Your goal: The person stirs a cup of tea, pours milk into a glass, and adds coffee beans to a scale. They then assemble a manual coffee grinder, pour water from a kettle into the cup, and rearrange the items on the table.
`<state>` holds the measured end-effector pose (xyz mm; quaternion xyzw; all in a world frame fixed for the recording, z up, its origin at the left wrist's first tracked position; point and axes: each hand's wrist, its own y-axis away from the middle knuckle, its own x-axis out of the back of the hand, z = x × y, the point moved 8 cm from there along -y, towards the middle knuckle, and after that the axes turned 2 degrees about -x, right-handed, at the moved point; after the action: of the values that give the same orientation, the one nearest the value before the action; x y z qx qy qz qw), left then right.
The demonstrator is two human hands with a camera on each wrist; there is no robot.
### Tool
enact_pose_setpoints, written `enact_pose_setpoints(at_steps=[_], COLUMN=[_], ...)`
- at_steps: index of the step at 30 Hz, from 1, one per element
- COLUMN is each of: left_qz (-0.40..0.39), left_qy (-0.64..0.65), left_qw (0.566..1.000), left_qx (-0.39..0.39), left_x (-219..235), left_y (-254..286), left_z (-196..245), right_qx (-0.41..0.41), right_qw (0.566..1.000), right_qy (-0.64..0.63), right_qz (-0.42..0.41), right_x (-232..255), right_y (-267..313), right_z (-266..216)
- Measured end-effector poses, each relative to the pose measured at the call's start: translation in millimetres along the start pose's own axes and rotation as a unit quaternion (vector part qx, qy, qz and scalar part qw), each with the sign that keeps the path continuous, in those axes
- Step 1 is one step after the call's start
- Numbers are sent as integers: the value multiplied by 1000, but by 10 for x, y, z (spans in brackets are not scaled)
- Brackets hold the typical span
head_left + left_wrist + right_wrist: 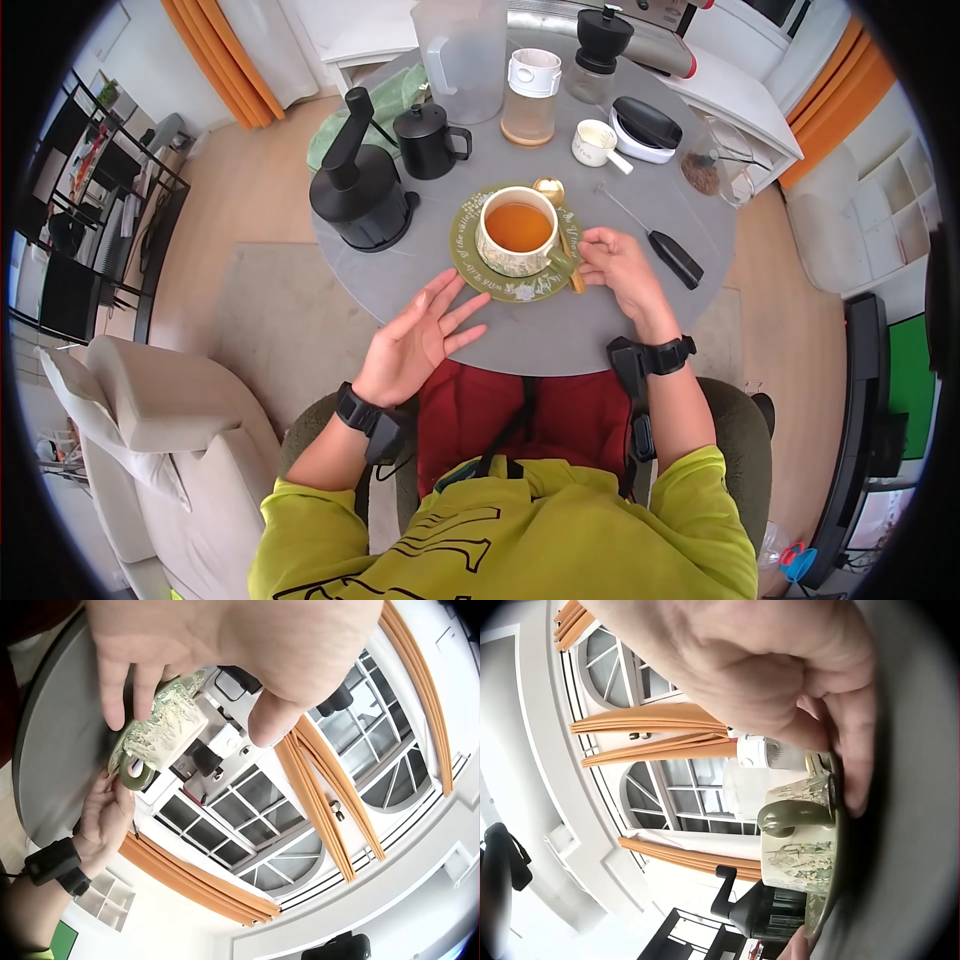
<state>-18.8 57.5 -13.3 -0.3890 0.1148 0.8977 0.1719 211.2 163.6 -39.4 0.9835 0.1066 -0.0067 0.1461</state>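
A patterned teacup [515,263] with a green handle holds amber liquid [520,227] and stands on a green lettered saucer [470,270]. A gold spoon [548,187] lies on the saucer to the right of the cup, partly hidden behind it. At the saucer's right edge, my right hand [622,272] pinches the rim beside the cup handle; the right wrist view shows thumb and fingers at the rim [843,862]. My left hand [412,335] is palm up with fingers spread, its fingertips right at the saucer's near left edge.
Behind the saucer stand a black hand grinder [360,205], a black lidded pot [428,145], a large pitcher [462,70] and a white-topped container [530,95]. To the right are a small handled cup [594,145], a milk frother [676,260] and a glass jar [705,172].
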Motion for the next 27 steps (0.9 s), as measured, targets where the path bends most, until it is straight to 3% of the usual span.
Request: enact_pose_setpoints(at_steps=[17,25,27], left_qz=[5,13,25], left_qy=[-57,-66,-83], left_qw=[998,996,995], left_qx=[1,51,58], left_x=[0,-26,-56], left_y=[-6,32,59], left_z=[10,-51,-44], right_qx=[0,-5,42], right_qw=[1000,1000,993], right_qy=[1,7,68], right_qz=[7,-9,90], right_x=[-198,-42,316], right_y=[-335,-297,-329], right_z=[-73,-258,-465])
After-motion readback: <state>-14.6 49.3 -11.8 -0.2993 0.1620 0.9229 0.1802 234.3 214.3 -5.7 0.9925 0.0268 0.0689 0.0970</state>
